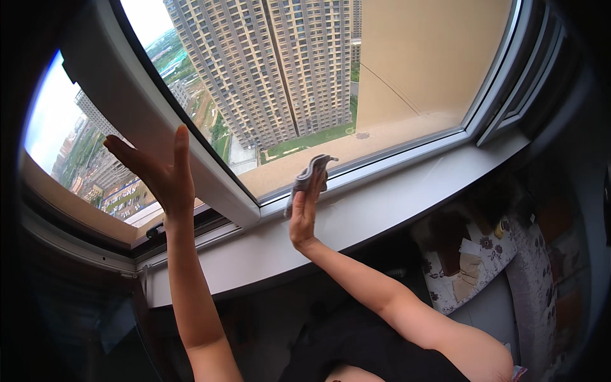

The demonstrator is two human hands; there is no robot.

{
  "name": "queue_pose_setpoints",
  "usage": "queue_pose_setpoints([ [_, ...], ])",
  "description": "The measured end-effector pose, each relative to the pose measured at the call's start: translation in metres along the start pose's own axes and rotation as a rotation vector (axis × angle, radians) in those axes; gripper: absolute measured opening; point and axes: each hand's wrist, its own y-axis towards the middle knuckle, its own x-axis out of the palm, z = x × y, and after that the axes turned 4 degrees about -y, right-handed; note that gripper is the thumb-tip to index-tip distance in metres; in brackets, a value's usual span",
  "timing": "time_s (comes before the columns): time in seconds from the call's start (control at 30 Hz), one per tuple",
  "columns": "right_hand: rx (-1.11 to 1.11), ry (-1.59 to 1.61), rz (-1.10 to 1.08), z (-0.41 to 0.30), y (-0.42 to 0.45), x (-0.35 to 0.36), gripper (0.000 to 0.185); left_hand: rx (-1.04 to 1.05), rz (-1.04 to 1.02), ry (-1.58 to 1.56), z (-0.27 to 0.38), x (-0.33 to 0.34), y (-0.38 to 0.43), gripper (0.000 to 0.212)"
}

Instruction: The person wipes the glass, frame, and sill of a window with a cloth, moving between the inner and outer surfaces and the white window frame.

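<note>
My left hand is at the white window frame post, thumb and fingers spread, holding nothing. Under my right hand is a folded grey cloth, pressed flat near the lower edge of the window pane. The cloth's upper end sticks out past my fingertips. Whether the cloth touches the glass itself or only its lower rail is hard to tell. Part of the cloth is hidden behind my fingers.
A white windowsill runs below the frame. To the left, an open window section shows buildings far below. At lower right stands a seat with flowered fabric, with a tan cloth on it. Window tracks line the right side.
</note>
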Motion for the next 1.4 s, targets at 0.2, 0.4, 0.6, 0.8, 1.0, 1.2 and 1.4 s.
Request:
queue_pose_setpoints([
  [0.2, -0.041, -0.375, 0.263, 0.038, 0.053, 0.025, 0.073, 0.157, 0.193, 0.129, -0.015, 0.029, -0.002, 0.104],
  [0.4, -0.119, -0.555, 0.558, 0.131, 0.177, -0.134, 0.073, 0.050, 0.196, 0.241, -0.023, 0.031, -0.009, 0.098],
  [0.6, -0.214, -0.632, 0.653, 0.208, 0.286, -0.290, 0.068, 0.043, 0.195, 0.278, -0.020, 0.030, -0.011, 0.095],
  [0.8, 0.028, -0.217, 0.716, 0.233, 0.359, -0.381, 0.069, 0.076, 0.199, 0.244, -0.018, 0.030, -0.013, 0.092],
  [1.0, -0.257, -0.393, 0.655, 0.149, 0.282, -0.236, 0.063, 0.119, 0.200, 0.125, -0.011, 0.031, -0.011, 0.094],
  [1.2, -0.454, -0.643, 0.386, 0.062, 0.159, -0.073, 0.063, 0.160, 0.188, 0.065, -0.010, 0.031, -0.009, 0.100],
  [1.4, -0.947, -0.729, -0.163, 0.007, 0.061, 0.045, 0.043, 0.193, 0.146, -0.026, -0.015, 0.027, -0.008, 0.104],
])
